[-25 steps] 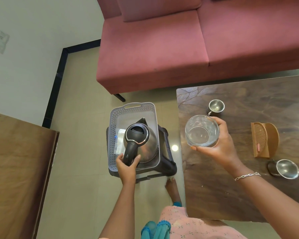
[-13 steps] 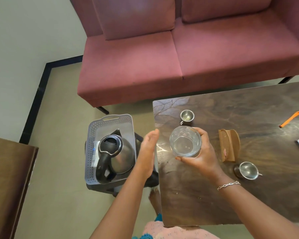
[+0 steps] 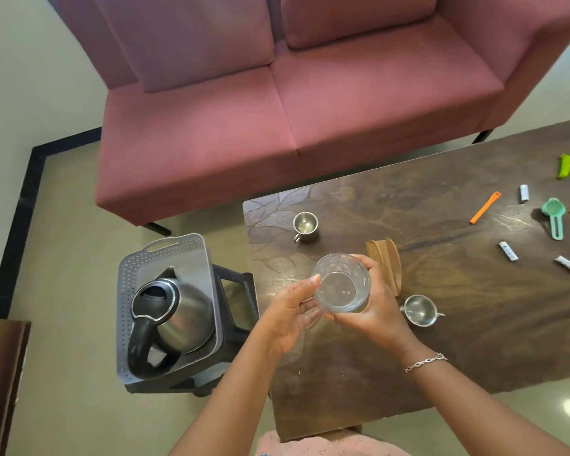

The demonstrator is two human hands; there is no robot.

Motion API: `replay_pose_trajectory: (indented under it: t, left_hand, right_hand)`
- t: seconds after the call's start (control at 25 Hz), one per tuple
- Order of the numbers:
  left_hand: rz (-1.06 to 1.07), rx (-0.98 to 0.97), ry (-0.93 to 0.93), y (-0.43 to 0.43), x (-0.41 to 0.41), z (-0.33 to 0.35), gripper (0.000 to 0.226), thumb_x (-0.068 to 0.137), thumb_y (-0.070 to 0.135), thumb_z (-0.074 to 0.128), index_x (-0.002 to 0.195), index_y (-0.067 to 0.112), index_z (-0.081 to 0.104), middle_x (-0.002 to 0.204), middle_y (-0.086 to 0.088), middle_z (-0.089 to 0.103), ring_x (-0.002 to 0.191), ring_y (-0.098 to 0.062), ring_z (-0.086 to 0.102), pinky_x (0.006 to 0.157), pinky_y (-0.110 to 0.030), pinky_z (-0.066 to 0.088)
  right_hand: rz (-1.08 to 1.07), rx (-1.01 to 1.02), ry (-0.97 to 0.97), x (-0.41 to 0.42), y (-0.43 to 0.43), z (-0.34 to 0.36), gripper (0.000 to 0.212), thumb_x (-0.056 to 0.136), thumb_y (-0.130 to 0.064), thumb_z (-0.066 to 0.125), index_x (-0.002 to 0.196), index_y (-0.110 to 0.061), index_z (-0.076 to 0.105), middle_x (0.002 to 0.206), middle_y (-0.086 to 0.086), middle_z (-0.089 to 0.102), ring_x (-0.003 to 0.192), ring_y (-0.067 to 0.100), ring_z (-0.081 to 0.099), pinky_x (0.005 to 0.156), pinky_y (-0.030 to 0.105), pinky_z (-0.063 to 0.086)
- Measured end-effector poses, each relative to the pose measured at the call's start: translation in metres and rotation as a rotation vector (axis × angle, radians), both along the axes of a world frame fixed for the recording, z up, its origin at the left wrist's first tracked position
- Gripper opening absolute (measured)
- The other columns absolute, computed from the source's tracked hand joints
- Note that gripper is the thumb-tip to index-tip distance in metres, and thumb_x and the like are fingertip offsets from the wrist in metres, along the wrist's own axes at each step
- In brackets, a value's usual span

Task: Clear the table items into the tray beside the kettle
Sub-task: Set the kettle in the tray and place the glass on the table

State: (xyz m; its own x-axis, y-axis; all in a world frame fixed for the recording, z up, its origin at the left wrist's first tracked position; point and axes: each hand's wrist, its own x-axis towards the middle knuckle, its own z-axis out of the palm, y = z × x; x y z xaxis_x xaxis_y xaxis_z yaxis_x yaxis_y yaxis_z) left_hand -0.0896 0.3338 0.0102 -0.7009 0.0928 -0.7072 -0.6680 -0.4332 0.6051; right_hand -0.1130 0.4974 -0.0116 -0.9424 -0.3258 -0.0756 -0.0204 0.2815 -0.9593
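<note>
Two hands meet at the glass (image 3: 341, 287) above the desk's (image 3: 441, 340) left end: the right hand (image 3: 375, 307) wraps its fingers round it, while the left hand (image 3: 290, 311) lays near-straight fingers against it. The tray (image 3: 165, 255) with the kettle (image 3: 181, 311) sits just left.

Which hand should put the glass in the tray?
Probably the left hand: it touches the glass and is nearer the tray. The right hand, gripping the glass, sits farther away.
</note>
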Motion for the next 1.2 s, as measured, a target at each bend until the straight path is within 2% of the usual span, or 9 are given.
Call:
replay_pose_trajectory:
  t: [0.2,0.32,0.48,0.68,0.84,0.92,1.0,1.08,1.2]
  left_hand:
    - [-0.039,0.011,0.025,0.032,-0.011,-0.004,0.042,0.076,0.026,0.064,0.111,0.003,0.06,0.102,-0.011,0.066,0.094,-0.022,0.06,0.095,-0.037,0.046]
    - [-0.074,0.031,0.036,0.053,-0.021,-0.005,0.021,0.082,0.021,0.06,0.099,0.008,0.063,0.093,-0.006,0.068,0.086,-0.018,0.062,0.089,-0.032,0.048]
    - [-0.172,0.02,0.067,0.076,-0.035,-0.008,0.034,0.077,0.026,0.063,0.106,0.008,0.063,0.09,0.0,0.07,0.083,-0.013,0.063,0.088,-0.03,0.048]
    - [-0.271,0.001,0.07,0.114,-0.053,-0.013,0.04,0.071,0.032,0.068,0.105,0.011,0.065,0.096,-0.003,0.067,0.091,-0.017,0.058,0.095,-0.036,0.043]
    - [-0.427,-0.151,0.113,0.143,-0.066,-0.012,0.018,0.083,0.039,0.061,0.095,0.027,0.067,0.091,0.015,0.068,0.091,0.001,0.061,0.089,-0.03,0.042]
    - [-0.48,-0.261,0.159,0.146,-0.07,-0.009,0.01,0.091,0.036,0.053,0.085,0.033,0.061,0.087,0.022,0.061,0.078,0.02,0.057,0.083,-0.016,0.044]
    - [-0.543,-0.372,0.182,0.141,-0.066,-0.011,0.012,0.091,0.035,0.053,0.101,0.034,0.058,0.104,0.019,0.056,0.09,0.022,0.054,0.087,-0.008,0.044]
    - [-0.597,-0.486,0.173,0.131,-0.057,-0.018,0.044,0.089,0.039,0.055,0.13,0.024,0.048,0.127,0.012,0.045,0.117,0.003,0.044,0.103,-0.02,0.039]
    - [-0.623,-0.561,0.12,0.116,-0.036,-0.032,0.046,0.088,0.037,0.057,0.131,0.022,0.048,0.132,0.011,0.044,0.122,-0.003,0.041,0.102,-0.022,0.039]
  right_hand:
    - [0.036,0.041,-0.043,-0.007,0.037,0.005,0.099,0.051,-0.018,0.091,0.128,-0.034,0.029,0.125,-0.024,0.045,0.113,-0.014,0.047,0.092,0.0,0.034]
    - [0.017,0.153,0.021,-0.011,0.059,0.012,0.103,0.055,-0.023,0.089,0.137,-0.024,0.026,0.139,-0.016,0.036,0.124,-0.009,0.037,0.1,-0.001,0.025]
    - [0.131,0.439,0.198,-0.026,0.089,0.023,0.105,0.059,-0.03,0.085,0.144,-0.015,0.023,0.147,-0.001,0.03,0.134,0.011,0.033,0.104,0.018,0.032]
    - [0.136,0.661,0.285,-0.041,0.121,0.023,0.097,0.057,-0.032,0.077,0.141,-0.015,0.032,0.138,0.001,0.038,0.121,0.019,0.047,0.086,0.031,0.049]
    - [0.06,0.654,0.222,-0.055,0.152,0.005,0.091,0.055,-0.024,0.078,0.135,-0.009,0.038,0.133,0.005,0.042,0.123,0.022,0.045,0.096,0.032,0.045]
    - [0.028,0.674,0.194,-0.065,0.168,-0.008,0.091,0.054,-0.023,0.08,0.134,-0.008,0.038,0.132,0.006,0.043,0.123,0.023,0.045,0.097,0.034,0.045]
    - [0.001,0.711,0.159,-0.075,0.182,-0.023,0.092,0.054,-0.023,0.08,0.134,-0.008,0.039,0.132,0.007,0.043,0.121,0.024,0.047,0.094,0.039,0.048]
    - [-0.03,0.749,0.127,-0.089,0.196,-0.038,0.091,0.054,-0.024,0.08,0.134,-0.008,0.039,0.133,0.007,0.043,0.119,0.026,0.048,0.09,0.042,0.049]
    - [-0.073,0.789,0.086,-0.109,0.211,-0.06,0.091,0.055,-0.024,0.079,0.134,-0.007,0.038,0.134,0.007,0.042,0.12,0.028,0.048,0.089,0.043,0.05]
